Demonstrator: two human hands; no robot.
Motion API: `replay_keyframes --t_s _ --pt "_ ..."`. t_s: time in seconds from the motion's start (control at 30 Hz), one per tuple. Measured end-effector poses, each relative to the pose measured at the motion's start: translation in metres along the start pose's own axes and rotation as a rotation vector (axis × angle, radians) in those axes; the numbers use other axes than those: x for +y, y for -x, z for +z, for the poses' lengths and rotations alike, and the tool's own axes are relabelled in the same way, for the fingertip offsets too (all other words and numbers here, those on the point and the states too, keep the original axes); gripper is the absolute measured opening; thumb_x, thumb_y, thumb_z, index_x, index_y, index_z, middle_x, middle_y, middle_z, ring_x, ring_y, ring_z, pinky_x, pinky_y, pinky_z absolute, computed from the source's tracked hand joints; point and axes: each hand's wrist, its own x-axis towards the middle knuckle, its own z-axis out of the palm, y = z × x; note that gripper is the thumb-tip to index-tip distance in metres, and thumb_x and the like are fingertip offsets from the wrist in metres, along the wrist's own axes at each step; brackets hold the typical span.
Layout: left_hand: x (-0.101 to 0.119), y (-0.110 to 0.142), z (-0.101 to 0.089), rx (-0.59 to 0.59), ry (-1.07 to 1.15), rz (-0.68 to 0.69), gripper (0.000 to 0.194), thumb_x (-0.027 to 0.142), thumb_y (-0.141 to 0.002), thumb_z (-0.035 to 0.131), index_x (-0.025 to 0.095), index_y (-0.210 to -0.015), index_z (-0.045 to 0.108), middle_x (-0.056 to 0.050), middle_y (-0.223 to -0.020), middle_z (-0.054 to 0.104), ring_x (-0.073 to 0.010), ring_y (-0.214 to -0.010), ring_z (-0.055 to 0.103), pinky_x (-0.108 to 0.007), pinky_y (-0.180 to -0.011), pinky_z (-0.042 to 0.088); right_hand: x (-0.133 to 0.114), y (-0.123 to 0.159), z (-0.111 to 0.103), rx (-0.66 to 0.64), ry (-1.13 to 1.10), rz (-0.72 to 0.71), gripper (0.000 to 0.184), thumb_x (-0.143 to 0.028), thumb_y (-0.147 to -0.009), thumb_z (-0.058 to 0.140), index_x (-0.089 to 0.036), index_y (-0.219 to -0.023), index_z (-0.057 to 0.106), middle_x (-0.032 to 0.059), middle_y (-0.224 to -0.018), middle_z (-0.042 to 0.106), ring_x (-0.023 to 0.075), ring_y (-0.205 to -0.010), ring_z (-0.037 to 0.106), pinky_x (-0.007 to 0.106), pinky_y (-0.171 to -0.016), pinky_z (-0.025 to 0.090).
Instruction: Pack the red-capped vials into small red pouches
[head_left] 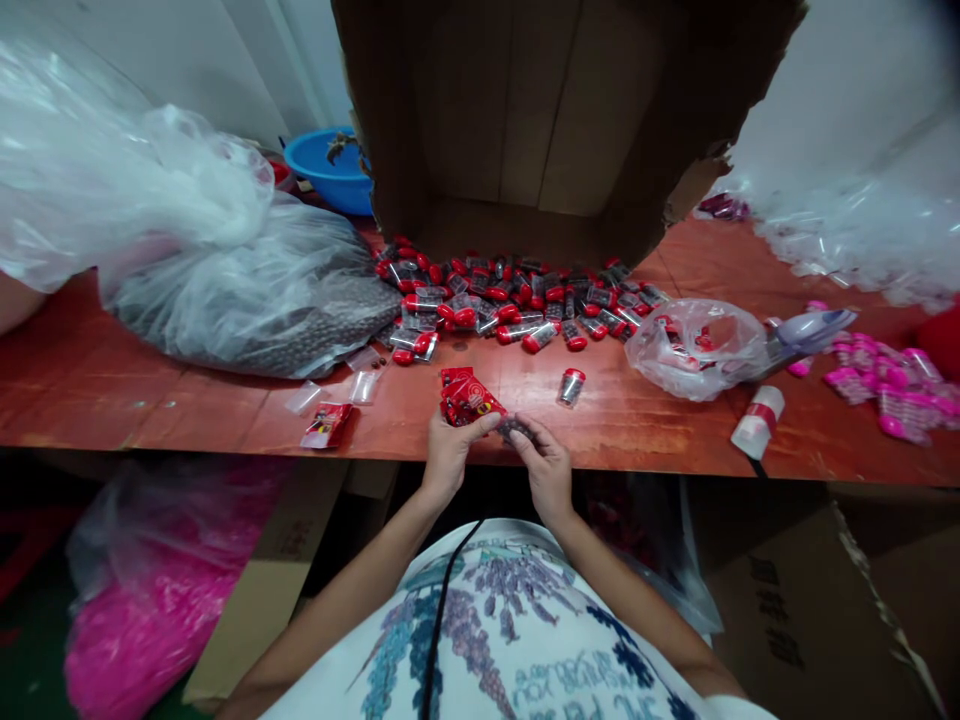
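Note:
At the table's front edge, my left hand (446, 458) is closed on a fanned bunch of red printed cards (471, 397). Close beside it, my right hand (550, 472) pinches a small clear packet with dark contents (516, 430), which touches the corner of the cards. My fingers partly cover both. Just beyond my right hand lies a small clear container with a red cap (571, 388). More red printed packets (328, 425) rest to the left, next to small clear bags (364, 387). Behind is a heap of red-capped clear containers (517, 300) with dark contents.
A tipped cardboard box (544, 110) opens over the heap. To the left, a big clear bag of dark beads (277, 310) stands near a blue basin (330, 170). Rightward are a plastic bag with red pieces (694, 345), a white roll (759, 422) and pink-capped containers (892, 380).

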Motion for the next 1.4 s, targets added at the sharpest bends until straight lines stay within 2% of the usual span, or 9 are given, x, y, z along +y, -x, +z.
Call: replay_keyframes --t_s 0.07,0.23,0.33,0.53,0.8,0.93,1.07,1.3,1.4 --pt "0.0 0.0 0.0 -0.001 0.007 -0.014 0.032 0.017 -0.051 0.084 0.014 -0.078 0.066 0.001 -0.07 0.068 -0.0126 -0.062 0.061 -0.025 -0.063 0.05 -0.001 0.0 0.001 0.008 -0.014 0.008 0.031 -0.032 -0.076 0.071 -0.022 -0.105 0.069 0.002 -0.101 0.071 0.0185 -0.091 0.066 0.038 -0.086 0.055" --pt "0.002 -0.001 0.001 -0.046 0.1 -0.104 0.032 0.015 -0.052 0.084 0.014 -0.079 0.067 -0.002 -0.076 0.071 -0.0153 -0.068 0.065 -0.028 -0.069 0.052 -0.009 -0.005 0.002 -0.003 -0.2 0.215 0.03 -0.031 -0.071 0.074 -0.021 -0.099 0.069 0.0024 -0.094 0.072 0.017 -0.08 0.068 0.031 -0.069 0.059" --pt "0.001 -0.001 0.002 -0.054 0.152 -0.098 0.029 0.017 -0.055 0.083 0.014 -0.08 0.068 -0.002 -0.079 0.072 -0.0152 -0.071 0.066 -0.028 -0.072 0.053 -0.012 -0.008 0.002 -0.015 -0.239 0.259 0.031 -0.031 -0.07 0.075 -0.02 -0.098 0.069 0.0024 -0.091 0.072 0.0153 -0.076 0.068 0.028 -0.066 0.058" --pt "0.001 0.0 0.003 -0.037 0.103 -0.108 0.032 0.015 -0.052 0.084 0.013 -0.08 0.07 -0.004 -0.078 0.073 -0.0173 -0.069 0.067 -0.029 -0.07 0.053 -0.006 -0.009 0.002 -0.023 -0.157 0.155 0.031 -0.032 -0.072 0.074 -0.022 -0.1 0.066 0.0017 -0.095 0.069 0.017 -0.083 0.067 0.032 -0.072 0.059" --pt "0.001 0.003 0.005 -0.049 0.009 -0.061 0.033 0.018 -0.05 0.085 0.013 -0.079 0.069 -0.005 -0.076 0.072 -0.0176 -0.067 0.067 -0.03 -0.069 0.054 0.002 -0.004 0.0 0.028 0.11 -0.099 0.028 -0.035 -0.078 0.067 -0.023 -0.103 0.065 0.0031 -0.103 0.061 0.0163 -0.091 0.062 0.032 -0.08 0.057" --pt "0.002 0.001 0.004 -0.003 0.099 -0.058 0.031 0.023 -0.057 0.083 0.013 -0.084 0.071 -0.006 -0.081 0.073 -0.0196 -0.071 0.068 -0.033 -0.071 0.055 -0.002 -0.007 -0.003 -0.006 0.022 0.011 0.029 -0.036 -0.077 0.068 -0.022 -0.102 0.064 0.0023 -0.097 0.065 0.0156 -0.081 0.064 0.03 -0.069 0.058" --pt "0.0 -0.003 0.001 0.02 0.12 -0.069 0.033 0.019 -0.053 0.085 0.012 -0.082 0.072 -0.006 -0.08 0.074 -0.0198 -0.069 0.069 -0.033 -0.071 0.056 -0.003 -0.009 -0.006 0.001 -0.026 0.084 0.03 -0.037 -0.076 0.069 -0.021 -0.1 0.064 0.0007 -0.086 0.067 0.0127 -0.066 0.063 0.026 -0.057 0.057" --pt "-0.002 0.003 0.0 0.085 0.068 -0.059 0.035 0.019 -0.052 0.084 0.012 -0.084 0.071 -0.005 -0.079 0.074 -0.0194 -0.066 0.069 -0.033 -0.066 0.057 -0.001 -0.003 -0.002 0.047 0.068 -0.068 0.028 -0.037 -0.077 0.067 -0.023 -0.102 0.065 0.0015 -0.098 0.064 0.0143 -0.08 0.062 0.029 -0.07 0.058" --pt "-0.004 0.005 0.002 0.104 0.049 -0.023 0.036 0.02 -0.051 0.085 0.014 -0.084 0.071 -0.003 -0.076 0.073 -0.0181 -0.064 0.068 -0.032 -0.063 0.056 0.0 -0.003 0.001 0.076 0.015 -0.044 0.029 -0.037 -0.077 0.068 -0.022 -0.102 0.063 0.0018 -0.097 0.064 0.0148 -0.082 0.062 0.029 -0.071 0.057"
